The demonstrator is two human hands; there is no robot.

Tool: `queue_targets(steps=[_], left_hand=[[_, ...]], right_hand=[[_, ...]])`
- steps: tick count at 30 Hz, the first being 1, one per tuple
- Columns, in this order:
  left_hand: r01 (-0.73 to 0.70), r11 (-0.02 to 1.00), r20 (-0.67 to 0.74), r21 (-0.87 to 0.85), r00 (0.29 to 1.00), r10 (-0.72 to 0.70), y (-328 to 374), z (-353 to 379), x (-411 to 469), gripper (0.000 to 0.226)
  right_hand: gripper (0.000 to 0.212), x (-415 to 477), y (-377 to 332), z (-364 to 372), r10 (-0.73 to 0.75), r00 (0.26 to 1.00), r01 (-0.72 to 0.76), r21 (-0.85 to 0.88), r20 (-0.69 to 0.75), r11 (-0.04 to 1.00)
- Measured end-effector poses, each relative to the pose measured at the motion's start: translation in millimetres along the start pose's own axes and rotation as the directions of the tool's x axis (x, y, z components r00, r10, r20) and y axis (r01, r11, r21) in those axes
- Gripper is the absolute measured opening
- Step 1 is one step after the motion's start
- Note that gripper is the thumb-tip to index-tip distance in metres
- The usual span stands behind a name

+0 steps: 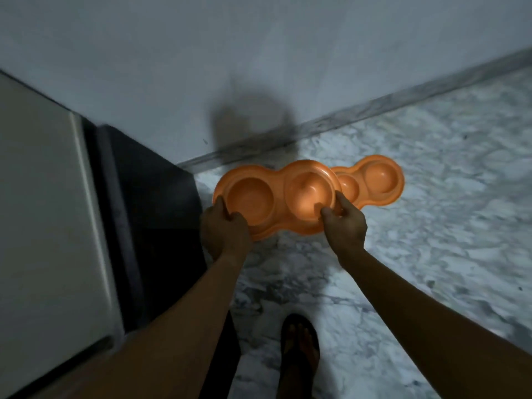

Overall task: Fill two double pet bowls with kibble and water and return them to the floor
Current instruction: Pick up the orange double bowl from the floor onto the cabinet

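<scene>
An orange double pet bowl (270, 197) is held above the marble floor, and both of its round wells look empty. My left hand (224, 228) grips its near left rim. My right hand (344, 223) grips its near right rim, with the thumb inside the right well. A second orange double pet bowl (377, 180) lies on the floor just behind and to the right. The held bowl covers part of it, and its wells also look empty.
A grey wall (259, 53) with a marble skirting (374, 108) runs behind the bowls. A pale appliance (43, 211) with a dark side stands at the left. My sandalled foot (300, 344) is on the marble floor (446, 226) below the bowls.
</scene>
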State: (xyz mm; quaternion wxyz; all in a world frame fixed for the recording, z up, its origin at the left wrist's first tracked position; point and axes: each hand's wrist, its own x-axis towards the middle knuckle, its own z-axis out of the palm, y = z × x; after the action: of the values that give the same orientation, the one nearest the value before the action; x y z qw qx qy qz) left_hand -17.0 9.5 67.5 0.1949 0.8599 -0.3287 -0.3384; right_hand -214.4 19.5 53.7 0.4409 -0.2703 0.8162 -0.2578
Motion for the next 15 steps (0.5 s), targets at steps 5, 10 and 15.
queue_targets(steps=[5,10,15], left_hand=[[-0.117,0.993,-0.052,-0.034,0.992,0.115,98.4,-98.0,-75.8,0.05],[-0.247,0.965,-0.09,-0.09,0.967,0.24,182.2,-216.9,-168.1,0.05],[-0.383,0.904,-0.105,-0.19,0.923,0.369,210.5,-360.0,-243.4,0.043]], right_hand=[[0.057,-89.2,-115.9,-96.6,-0.086,0.996,0.087,0.022,-0.035,0.996],[0.056,-201.6,-217.2,-185.3,-0.171,0.976,0.182,0.067,-0.135,0.981],[0.052,-343.3,-292.9,-230.0,-0.28,0.929,0.319,0.144,-0.243,0.937]])
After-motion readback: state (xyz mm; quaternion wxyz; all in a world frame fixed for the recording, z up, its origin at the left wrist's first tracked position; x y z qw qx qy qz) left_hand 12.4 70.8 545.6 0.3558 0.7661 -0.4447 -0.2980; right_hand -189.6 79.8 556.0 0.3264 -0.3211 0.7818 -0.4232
